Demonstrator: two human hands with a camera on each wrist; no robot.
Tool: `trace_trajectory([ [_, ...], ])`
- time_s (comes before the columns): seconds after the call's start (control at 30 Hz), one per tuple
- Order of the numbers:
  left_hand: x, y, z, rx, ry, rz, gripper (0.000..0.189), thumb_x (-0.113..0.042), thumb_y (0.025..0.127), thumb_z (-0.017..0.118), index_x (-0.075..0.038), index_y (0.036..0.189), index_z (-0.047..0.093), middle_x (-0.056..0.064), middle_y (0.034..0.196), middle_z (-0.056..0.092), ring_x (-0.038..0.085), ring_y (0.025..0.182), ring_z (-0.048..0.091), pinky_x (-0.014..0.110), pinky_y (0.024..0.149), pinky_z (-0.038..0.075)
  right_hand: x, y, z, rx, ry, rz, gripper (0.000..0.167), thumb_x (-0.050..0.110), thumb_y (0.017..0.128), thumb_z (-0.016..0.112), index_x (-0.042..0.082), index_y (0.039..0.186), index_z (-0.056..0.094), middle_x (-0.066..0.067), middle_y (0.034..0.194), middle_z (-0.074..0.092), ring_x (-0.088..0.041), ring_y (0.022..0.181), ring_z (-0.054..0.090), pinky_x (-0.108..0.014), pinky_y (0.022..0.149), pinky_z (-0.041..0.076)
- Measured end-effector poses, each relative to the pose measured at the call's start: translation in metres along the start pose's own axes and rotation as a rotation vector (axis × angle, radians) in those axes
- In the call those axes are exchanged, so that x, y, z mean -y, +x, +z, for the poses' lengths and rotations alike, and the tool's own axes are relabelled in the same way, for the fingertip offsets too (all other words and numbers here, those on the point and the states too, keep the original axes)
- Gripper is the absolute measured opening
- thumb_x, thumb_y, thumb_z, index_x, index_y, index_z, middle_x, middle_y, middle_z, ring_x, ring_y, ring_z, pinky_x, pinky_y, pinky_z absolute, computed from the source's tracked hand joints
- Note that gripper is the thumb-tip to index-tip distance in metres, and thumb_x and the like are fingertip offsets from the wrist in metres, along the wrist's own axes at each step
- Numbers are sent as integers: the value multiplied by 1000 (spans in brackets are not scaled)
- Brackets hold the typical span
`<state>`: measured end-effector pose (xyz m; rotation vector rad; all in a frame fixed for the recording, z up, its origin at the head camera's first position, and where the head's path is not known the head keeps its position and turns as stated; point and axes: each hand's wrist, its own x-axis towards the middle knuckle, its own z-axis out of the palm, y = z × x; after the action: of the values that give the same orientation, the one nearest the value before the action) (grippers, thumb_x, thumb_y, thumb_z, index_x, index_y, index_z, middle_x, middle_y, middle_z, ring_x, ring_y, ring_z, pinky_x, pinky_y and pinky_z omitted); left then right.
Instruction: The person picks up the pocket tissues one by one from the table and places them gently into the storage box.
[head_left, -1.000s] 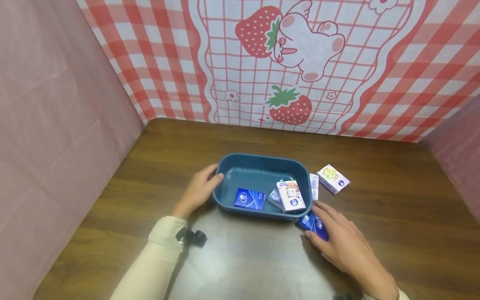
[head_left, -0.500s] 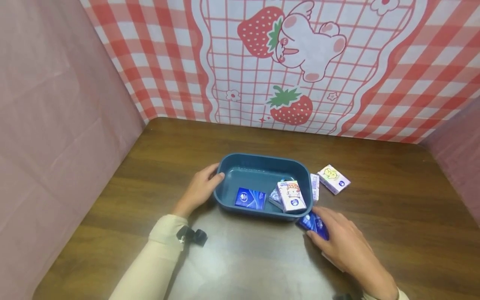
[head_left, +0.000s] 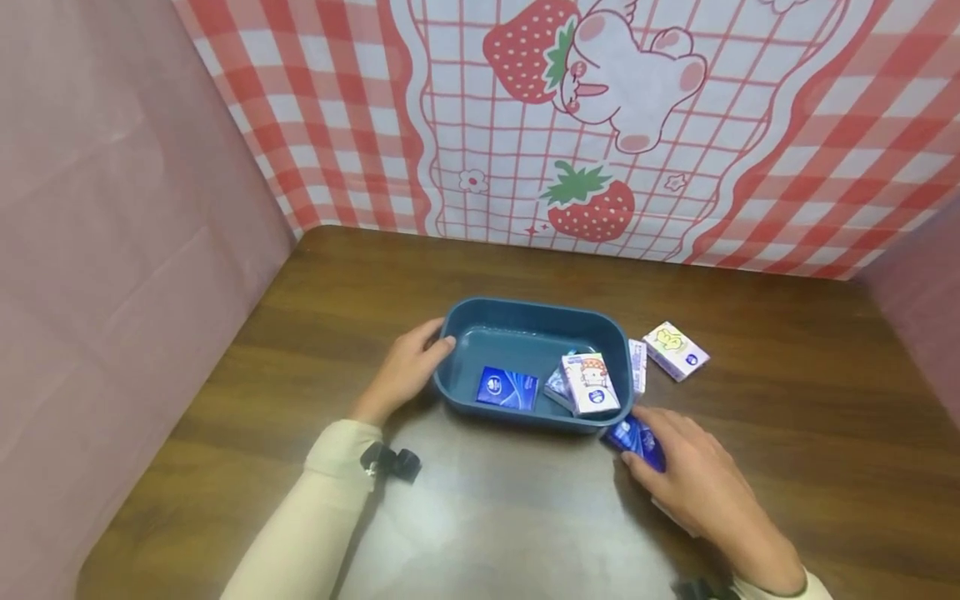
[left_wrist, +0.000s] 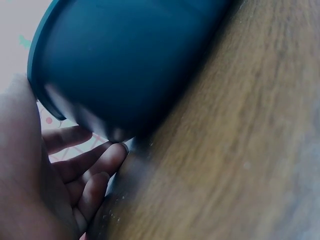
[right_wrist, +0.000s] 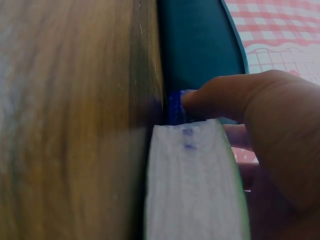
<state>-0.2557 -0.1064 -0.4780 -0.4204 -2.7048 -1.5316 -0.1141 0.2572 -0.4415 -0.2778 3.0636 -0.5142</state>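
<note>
A dark blue-green plastic bin (head_left: 536, 310) stands on the table. At its left end my left hand (head_left: 405, 367) grips the wall, thumb over the rim and fingers against the outside, as the left wrist view shows. Beside the front right corner, my right hand (head_left: 697, 479) holds a blue tissue pack (head_left: 636, 442) between thumb and fingers. Under that palm lies a white tissue pack (right_wrist: 192, 175), mostly hidden from the head view. Inside the bin are a blue tissue pack (head_left: 507, 389), a white one with a cartoon print (head_left: 592, 385) and a pale blue one (head_left: 558, 388) partly beneath it.
A white tissue pack (head_left: 638, 367) sits against the bin's right wall. Farther right lies another white pack (head_left: 676, 351) with a yellow print. A red-checked cloth (head_left: 360, 108) hangs behind the brown wooden table (head_left: 360, 275); pink cloth (head_left: 142, 208) hangs at the left.
The head view has tilted slightly, so everything sits a little higher and more to the right. Both hands keep their places at the bin and the blue pack.
</note>
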Motion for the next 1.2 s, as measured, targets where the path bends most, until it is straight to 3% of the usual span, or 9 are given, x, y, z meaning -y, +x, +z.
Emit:
trace_trajectory([
  [0.6, -2, 1, 0, -8, 1, -17, 50, -35, 99, 56, -7, 141, 57, 14, 139, 59, 31, 128, 54, 49, 109, 41, 0, 2, -1, -7, 4, -9, 61, 35, 92, 72, 9, 143, 53, -23, 139, 55, -47, 124, 51, -69, 97, 41],
  [1.2, -2, 1, 0, 6, 4, -11, 50, -34, 100, 56, -7, 142, 56, 15, 139, 59, 31, 128, 54, 49, 109, 41, -3, 1, -5, -2, 33, 52, 63, 37, 92, 71, 9, 145, 51, -24, 139, 54, -48, 124, 50, -70, 94, 42],
])
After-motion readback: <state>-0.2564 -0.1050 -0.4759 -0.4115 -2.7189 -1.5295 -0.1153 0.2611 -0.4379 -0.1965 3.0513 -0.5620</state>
